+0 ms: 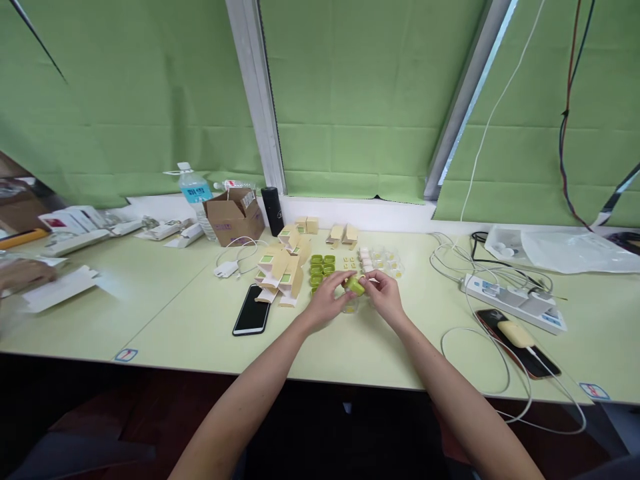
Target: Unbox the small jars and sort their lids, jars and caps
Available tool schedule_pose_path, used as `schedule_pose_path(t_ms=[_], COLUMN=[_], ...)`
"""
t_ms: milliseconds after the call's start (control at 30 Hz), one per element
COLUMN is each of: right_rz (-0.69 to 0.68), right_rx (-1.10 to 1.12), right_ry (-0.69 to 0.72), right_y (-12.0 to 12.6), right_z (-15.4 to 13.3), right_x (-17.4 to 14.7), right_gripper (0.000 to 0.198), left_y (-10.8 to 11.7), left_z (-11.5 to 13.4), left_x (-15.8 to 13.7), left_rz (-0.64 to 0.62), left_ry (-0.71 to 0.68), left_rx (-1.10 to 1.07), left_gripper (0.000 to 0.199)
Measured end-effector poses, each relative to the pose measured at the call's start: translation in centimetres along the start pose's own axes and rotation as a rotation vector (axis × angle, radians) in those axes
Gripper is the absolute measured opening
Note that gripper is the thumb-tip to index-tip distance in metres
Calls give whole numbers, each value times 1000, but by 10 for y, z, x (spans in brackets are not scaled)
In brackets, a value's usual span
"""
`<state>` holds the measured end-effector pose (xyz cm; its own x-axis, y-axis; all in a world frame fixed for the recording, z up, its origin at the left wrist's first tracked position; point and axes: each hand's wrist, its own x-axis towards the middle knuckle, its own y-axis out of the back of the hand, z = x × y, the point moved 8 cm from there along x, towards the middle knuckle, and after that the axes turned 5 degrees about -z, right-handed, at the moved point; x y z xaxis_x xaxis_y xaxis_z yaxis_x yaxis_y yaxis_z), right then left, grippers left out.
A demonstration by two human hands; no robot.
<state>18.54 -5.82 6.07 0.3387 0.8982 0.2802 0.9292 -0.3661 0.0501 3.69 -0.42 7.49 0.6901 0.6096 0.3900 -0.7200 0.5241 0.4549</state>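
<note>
Both hands meet over the middle of the table around a small green case (355,286). My left hand (326,299) grips its left side, fingers closed. The fingertips of my right hand (385,293) pinch at its right edge; any small part between them is too tiny to make out. Beneath the hands lies a clear plastic piece with a yellow spot (351,307). Rows of green cases (323,265) stand just behind my left hand, partly covered by it. Small yellow pieces (349,260), a row of pale pink-white pieces (366,259) and clear plastic pieces (393,261) lie behind my right hand.
Cream cartons (280,267) pile up left of the hands, beside a phone (251,311). Behind them stand a brown cardboard box (234,219), a black cylinder (273,211) and a water bottle (197,197). A power strip (513,303) with cables lies right. Another person's hand (27,273) is far left.
</note>
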Motion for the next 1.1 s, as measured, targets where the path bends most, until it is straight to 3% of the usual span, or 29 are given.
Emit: schedule_pose_path(t_ms=[67,167,300,400,467,533,633,700,800,967,1100], right_rz=[-12,-5,-170,-347,-361,-276,-32,101,137,-5,-46], right_rx=[13,-137,-771,-1078,-1103,-1006,-843,-875,-1051,-1217,-1228], right_ry=[9,89,287,303,311,348,393,357,180,-98,-145], right_y=[-3,3,-12,-33,-35,-20,34,75,116,124,116], right_z=[-1,-11,-27,-18,-19,-32,-59,-68,-60,-16,0], right_x=[-2,-5,-17,-26,-26,-23,-18,-16,-10,0,6], right_gripper=[38,26,7,19,24,26,25,21,23,27,28], left_y=[3,21,59,74,75,72,66,62,58,55,53], left_z=[-5,-20,-43,-54,-58,-58,-54,-52,-47,-42,-44], left_x=[3,9,6,0,-1,0,1,2,2,3,4], left_rz=[63,246,596,745,760,746,716,694,667,635,611], left_ry=[-16,-3,28,81,104,92,55,52,51,40,40], left_rx=[-123,-348,-525,-529,-530,-535,-547,-557,-568,-557,-557], left_gripper=[37,41,48,49,51,52,52,53,54,59,61])
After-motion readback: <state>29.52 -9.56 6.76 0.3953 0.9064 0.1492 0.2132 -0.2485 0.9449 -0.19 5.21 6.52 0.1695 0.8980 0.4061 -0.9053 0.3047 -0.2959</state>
